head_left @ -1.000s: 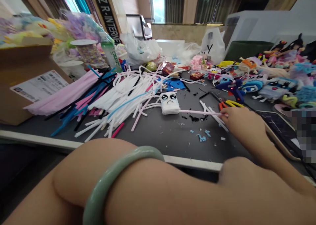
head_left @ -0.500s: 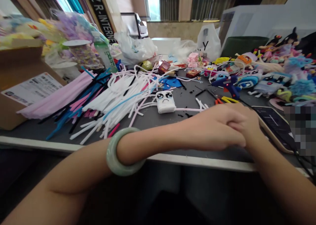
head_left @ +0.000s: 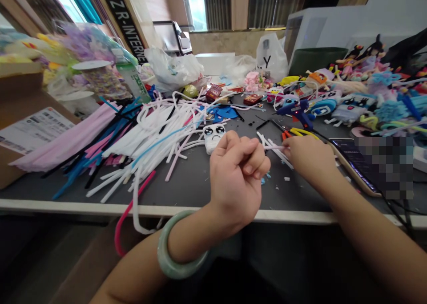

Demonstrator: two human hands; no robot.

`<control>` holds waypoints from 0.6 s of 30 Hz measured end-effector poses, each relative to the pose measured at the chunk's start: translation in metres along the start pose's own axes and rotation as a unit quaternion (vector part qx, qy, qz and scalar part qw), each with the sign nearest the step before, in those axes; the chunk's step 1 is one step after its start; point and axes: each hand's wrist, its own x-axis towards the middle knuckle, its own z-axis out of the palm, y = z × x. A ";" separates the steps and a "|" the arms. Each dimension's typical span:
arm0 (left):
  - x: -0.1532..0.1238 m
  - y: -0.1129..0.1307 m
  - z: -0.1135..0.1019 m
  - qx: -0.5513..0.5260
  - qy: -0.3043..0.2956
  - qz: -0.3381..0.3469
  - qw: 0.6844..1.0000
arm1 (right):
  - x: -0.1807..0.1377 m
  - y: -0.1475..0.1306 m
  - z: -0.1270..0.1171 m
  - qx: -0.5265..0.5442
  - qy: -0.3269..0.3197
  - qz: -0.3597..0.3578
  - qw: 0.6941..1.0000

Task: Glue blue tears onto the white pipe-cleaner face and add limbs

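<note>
My left hand point(head_left: 238, 172) is curled closed in front of me, a green bangle point(head_left: 173, 255) on its wrist, pinching a thin pale pink pipe cleaner point(head_left: 275, 147). My right hand point(head_left: 307, 159) grips the other end of that stem, fingers closed, over several short white stems point(head_left: 267, 143). The stem runs back toward a small white fuzzy block with a sad face point(head_left: 213, 137), which lies on the dark table point(head_left: 187, 184) just beyond my left hand.
A big heap of white, pink and blue pipe cleaners point(head_left: 147, 135) covers the left. A blue glue gun point(head_left: 296, 110), yellow-handled pliers point(head_left: 300, 133), a phone point(head_left: 353, 159) and plush figures point(head_left: 350, 108) lie right. A cardboard box point(head_left: 23, 121) stands far left.
My left hand has swung in from low left, crossed to my right hand, then drawn back left closed on the pink stem. The view has shifted slightly right.
</note>
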 end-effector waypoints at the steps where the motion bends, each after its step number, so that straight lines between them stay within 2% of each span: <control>1: -0.001 0.000 -0.001 -0.007 0.002 0.006 1.000 | 0.000 0.000 0.000 0.000 -0.001 -0.001 1.000; 18: -0.002 -0.005 -0.012 -0.016 -0.003 0.022 1.000 | 0.000 0.004 0.001 0.018 0.013 -0.019 1.000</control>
